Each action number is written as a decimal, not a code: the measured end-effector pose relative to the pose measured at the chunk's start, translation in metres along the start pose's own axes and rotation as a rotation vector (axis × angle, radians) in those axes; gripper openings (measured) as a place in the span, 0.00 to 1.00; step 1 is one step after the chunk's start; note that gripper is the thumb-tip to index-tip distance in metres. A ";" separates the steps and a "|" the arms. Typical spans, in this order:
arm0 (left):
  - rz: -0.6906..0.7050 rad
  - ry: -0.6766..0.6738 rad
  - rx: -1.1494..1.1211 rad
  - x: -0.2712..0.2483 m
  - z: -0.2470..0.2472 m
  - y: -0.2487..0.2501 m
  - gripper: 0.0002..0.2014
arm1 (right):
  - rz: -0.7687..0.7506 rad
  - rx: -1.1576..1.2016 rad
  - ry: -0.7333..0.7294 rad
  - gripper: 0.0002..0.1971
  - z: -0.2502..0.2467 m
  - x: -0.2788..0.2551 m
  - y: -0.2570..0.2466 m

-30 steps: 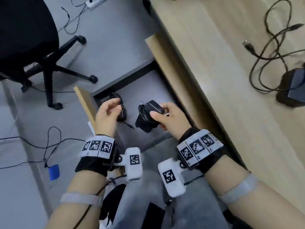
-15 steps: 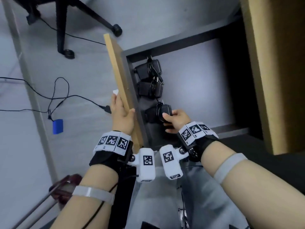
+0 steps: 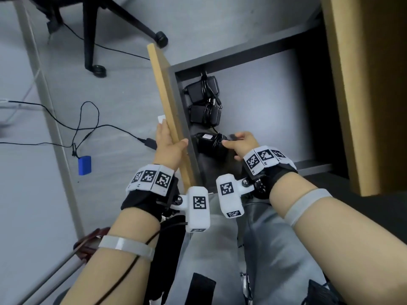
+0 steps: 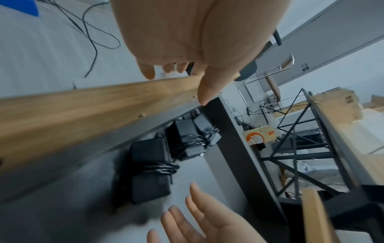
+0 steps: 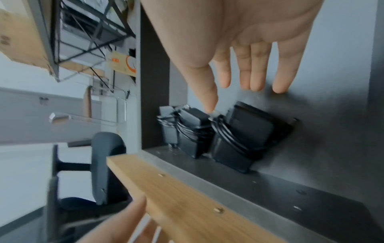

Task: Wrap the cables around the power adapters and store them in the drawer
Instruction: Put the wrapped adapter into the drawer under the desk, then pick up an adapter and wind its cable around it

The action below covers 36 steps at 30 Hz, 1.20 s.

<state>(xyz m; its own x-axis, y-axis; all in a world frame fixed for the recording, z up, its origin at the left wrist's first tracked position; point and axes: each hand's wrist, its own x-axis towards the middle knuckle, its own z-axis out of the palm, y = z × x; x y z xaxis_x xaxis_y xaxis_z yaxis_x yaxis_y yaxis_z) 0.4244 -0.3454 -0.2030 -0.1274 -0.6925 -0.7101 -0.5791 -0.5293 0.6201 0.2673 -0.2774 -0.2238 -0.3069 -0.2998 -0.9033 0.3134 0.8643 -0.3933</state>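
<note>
The drawer (image 3: 253, 62) stood open, and three black power adapters sat in a row against its wooden front panel (image 3: 167, 111). The far adapter (image 3: 201, 89) and the middle adapter (image 3: 204, 114) each had cable wound round the body, plugs poking out between them. The nearest adapter (image 3: 208, 143) lay on the drawer floor just beside the panel, its own cable (image 4: 160, 167) looped round its middle.

The right hand (image 3: 242, 145) was right there at that nearest adapter. In the right wrist view its fingers (image 5: 245, 72) were straight and spread, holding nothing, with the thumb tip down at the cable coils; whether it actually touched could not be told.

The left hand (image 3: 169, 142) gripped the front panel, thumb on the drawer side, fingers (image 4: 148, 72) curled over the outer face.

Out on the grey floor lay loose black wires (image 3: 88, 126) and a small blue block (image 3: 84, 165), with an office chair base (image 3: 97, 40) beyond. The wooden surface (image 3: 370, 84) ran along the right edge.
</note>
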 end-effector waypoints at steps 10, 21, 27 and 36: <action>0.208 -0.409 -0.157 -0.105 0.095 0.160 0.11 | -0.306 0.389 -0.168 0.06 -0.151 -0.126 -0.050; 0.446 -0.816 0.051 -0.237 0.311 0.255 0.11 | -0.513 0.588 0.320 0.11 -0.380 -0.220 0.036; 0.573 -0.714 0.287 -0.258 0.377 0.240 0.20 | -0.461 0.570 0.436 0.09 -0.422 -0.206 0.091; 0.516 -0.726 0.440 -0.239 0.387 0.243 0.31 | -0.399 0.558 0.269 0.28 -0.417 -0.188 0.078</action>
<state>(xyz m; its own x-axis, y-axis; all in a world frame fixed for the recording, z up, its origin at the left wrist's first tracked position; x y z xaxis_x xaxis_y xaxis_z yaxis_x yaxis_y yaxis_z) 0.0024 -0.1189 -0.0113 -0.8252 -0.2405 -0.5111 -0.5422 0.0832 0.8361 -0.0250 0.0147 -0.0129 -0.6808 -0.3770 -0.6280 0.5201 0.3549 -0.7769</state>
